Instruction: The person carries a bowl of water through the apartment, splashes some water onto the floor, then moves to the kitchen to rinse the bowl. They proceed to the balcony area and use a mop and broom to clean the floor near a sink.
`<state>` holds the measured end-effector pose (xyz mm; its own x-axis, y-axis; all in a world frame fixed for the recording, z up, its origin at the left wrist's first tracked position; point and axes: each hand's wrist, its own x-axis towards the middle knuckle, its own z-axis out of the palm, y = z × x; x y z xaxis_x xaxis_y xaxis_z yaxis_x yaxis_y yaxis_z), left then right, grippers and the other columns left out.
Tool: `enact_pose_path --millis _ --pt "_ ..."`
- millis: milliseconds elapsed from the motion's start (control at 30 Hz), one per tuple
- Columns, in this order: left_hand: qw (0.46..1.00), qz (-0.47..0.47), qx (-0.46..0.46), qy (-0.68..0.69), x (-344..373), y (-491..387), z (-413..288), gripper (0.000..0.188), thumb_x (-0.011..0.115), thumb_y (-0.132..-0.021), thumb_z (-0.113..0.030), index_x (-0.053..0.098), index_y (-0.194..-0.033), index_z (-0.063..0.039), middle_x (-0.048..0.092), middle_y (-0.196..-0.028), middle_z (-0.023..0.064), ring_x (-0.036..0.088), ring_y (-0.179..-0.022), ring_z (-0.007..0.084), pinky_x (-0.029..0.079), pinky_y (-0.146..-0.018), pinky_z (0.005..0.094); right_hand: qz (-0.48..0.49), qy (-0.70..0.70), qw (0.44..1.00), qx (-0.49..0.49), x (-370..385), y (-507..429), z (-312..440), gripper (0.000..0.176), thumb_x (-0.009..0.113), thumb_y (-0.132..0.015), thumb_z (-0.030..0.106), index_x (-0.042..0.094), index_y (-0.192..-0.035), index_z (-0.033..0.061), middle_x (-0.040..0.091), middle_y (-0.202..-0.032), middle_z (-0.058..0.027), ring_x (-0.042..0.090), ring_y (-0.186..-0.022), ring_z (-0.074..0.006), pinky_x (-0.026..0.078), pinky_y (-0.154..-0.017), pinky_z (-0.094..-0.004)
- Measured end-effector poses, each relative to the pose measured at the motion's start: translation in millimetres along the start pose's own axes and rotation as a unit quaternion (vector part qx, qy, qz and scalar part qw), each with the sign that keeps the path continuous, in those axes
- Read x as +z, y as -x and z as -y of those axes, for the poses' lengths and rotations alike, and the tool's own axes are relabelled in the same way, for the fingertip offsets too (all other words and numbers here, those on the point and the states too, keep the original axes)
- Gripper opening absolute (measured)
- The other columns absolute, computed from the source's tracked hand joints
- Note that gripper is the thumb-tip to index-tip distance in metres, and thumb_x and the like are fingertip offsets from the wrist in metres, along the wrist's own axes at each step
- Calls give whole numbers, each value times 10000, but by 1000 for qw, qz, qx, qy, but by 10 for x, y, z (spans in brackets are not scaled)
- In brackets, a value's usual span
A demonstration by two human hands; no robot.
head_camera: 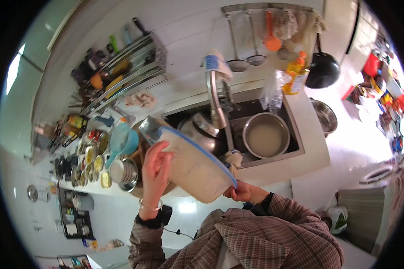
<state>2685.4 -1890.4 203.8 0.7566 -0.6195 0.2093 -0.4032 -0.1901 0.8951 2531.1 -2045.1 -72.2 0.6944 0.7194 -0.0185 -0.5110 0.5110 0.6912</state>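
A large translucent plastic basin [198, 164] with a blue rim is tilted in front of me, its open side towards the sink. My right hand [239, 192] grips its rim at the lower right. My left hand [157, 163] is raised against the basin's left side with the fingers partly bent; whether it grips cannot be told. Behind the basin, the left sink bowl holds a metal pan [188, 129], partly hidden, under the curved faucet [214, 101]. A steel pot [266, 139] with cloudy liquid stands in the right bowl. A cloth [234, 158] lies on the sink's front edge.
On the left counter are a blue plastic strainer or dipper [124, 138], stacked bowls [119, 170] and several small dishes. A yellow dish-soap bottle [294, 75] and a clear plastic bag [275, 90] stand behind the sink. Ladles [238, 64] and a black wok [322, 70] hang on the wall.
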Motion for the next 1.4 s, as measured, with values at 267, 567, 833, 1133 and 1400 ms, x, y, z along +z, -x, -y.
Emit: enact_pose_path --millis 267,567,833,1133,1400 --pt "992 22 -69 103 -62 717 238 208 483 -935 -96 522 -1117 -4 598 -860 44 555 -763 109 448 -705 238 -139 514 612 -584 19 1024 -801 201 544 -890 115 549 -1044 -15 587 -933 -74 590 -835 -166 514 -714 -288" --pt "936 230 -125 234 497 1007 842 161 478 -934 -86 563 -1040 0 598 -933 63 601 -726 122 489 -685 246 -204 283 394 -850 -237 2038 -790 250 571 -829 98 522 -1059 11 580 -932 -68 583 -788 -175 513 -621 -316" --pt "925 297 -105 215 1442 956 530 146 477 -936 -84 582 -1005 -9 607 -870 58 593 -720 127 482 -689 251 -254 242 347 -870 -343 2446 8 300 557 -914 312 482 -1088 79 568 -1000 -55 571 -856 -157 511 -692 -308" --pt "907 363 -179 118 3624 1097 52 165 472 -940 -103 558 -1015 16 600 -877 84 600 -713 142 501 -691 270 -197 333 548 -742 -1281 3821 -306 422 542 -913 402 507 -1131 42 563 -1053 -67 571 -955 -174 498 -841 -328" --pt "777 617 -93 87 5847 907 -1098 245 507 -938 -137 547 -1135 3 621 -967 88 618 -824 148 496 -759 264 -409 220 533 -707 -2265 5657 -1401 284 524 -918 254 570 -1014 -9 618 -893 -70 597 -774 -149 516 -707 -279"
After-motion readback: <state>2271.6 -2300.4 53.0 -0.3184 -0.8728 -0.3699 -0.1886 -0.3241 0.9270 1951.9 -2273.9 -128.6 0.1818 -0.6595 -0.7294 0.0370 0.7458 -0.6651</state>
